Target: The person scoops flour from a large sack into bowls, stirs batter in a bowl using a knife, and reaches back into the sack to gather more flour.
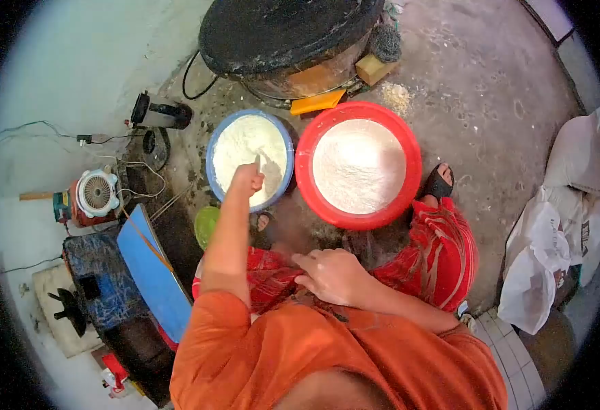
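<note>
My left hand (247, 179) is closed in a fist over the blue basin (212, 152), which holds white powder like flour (252, 135). A short pale-grey end shows at the top of the fist, but I cannot make out what it belongs to. To the right, a bigger red basin (412, 156) holds more white powder (359, 167) with a fairly level surface. My right hand (334, 273) rests near my lap, its fingers loosely stretched out and holding nothing that I can see.
A large round vessel with a dark cover (286, 34) stands beyond the basins, a yellow-orange piece (317, 102) by its base. At left are a green bowl (205, 227), a blue board (156, 273) and a fan-like device (97, 193) with cords. White sacks (539, 246) stand at right.
</note>
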A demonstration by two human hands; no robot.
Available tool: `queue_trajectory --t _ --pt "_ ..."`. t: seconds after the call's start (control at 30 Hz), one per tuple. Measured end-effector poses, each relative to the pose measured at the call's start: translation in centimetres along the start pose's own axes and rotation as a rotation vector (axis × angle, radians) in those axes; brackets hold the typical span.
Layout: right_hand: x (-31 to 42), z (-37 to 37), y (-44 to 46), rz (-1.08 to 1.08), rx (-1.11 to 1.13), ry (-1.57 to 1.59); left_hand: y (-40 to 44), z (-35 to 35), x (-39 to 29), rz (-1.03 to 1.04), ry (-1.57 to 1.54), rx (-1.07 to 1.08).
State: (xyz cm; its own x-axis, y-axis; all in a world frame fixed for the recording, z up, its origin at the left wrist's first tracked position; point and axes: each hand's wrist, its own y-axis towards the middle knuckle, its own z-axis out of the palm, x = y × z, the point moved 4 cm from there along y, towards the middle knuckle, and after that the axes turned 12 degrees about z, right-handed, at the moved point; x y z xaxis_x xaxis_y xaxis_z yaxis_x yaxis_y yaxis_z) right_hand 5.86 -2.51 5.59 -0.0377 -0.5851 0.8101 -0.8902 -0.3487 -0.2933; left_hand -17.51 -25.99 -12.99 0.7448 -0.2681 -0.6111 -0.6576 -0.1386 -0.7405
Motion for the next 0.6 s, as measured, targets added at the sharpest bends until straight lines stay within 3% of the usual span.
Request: queue_trajectory --t 0.1,0.17,0.3,0.33,0.37,0.43,0.5,0.57,0.6 --pt "0.3 -0.2 -0.2 0.014 0.020 -0.053 -5.5 -2.8 -2.5 0.015 -0.104 0.090" --pt "0.3 -0.1 -0.3 -0.001 0.000 -0.056 -8.0 -5.6 -2.3 -0.036 0.074 0.014" --pt "0.1 0.0 -0.4 0.008 -0.034 -0.118 -14.4 -7.0 -2.0 0.018 0.308 0.079" --pt "0.0 0.1 -0.4 0.007 -0.029 -0.119 -14.9 -7.1 -1.3 0.130 0.482 0.137" --pt "-0.2 0.1 -0.3 0.018 -0.035 -0.127 -14.9 -6.8 -0.6 0.127 0.479 0.137" --pt "-0.4 0.4 -0.2 0.033 -0.040 -0.134 -14.1 -5.3 1.0 0.179 0.793 0.203" --pt "-0.7 0.5 -0.1 0.032 -0.095 -0.169 -11.9 -3.3 2.1 0.348 1.030 0.253" --pt "-0.7 0.5 0.0 0.056 -0.059 -0.151 -8.1 -1.3 4.2 0.354 1.159 0.253" --pt "-0.8 0.5 0.2 0.074 -0.026 -0.133 -6.4 0.6 4.4 0.306 1.414 0.391"
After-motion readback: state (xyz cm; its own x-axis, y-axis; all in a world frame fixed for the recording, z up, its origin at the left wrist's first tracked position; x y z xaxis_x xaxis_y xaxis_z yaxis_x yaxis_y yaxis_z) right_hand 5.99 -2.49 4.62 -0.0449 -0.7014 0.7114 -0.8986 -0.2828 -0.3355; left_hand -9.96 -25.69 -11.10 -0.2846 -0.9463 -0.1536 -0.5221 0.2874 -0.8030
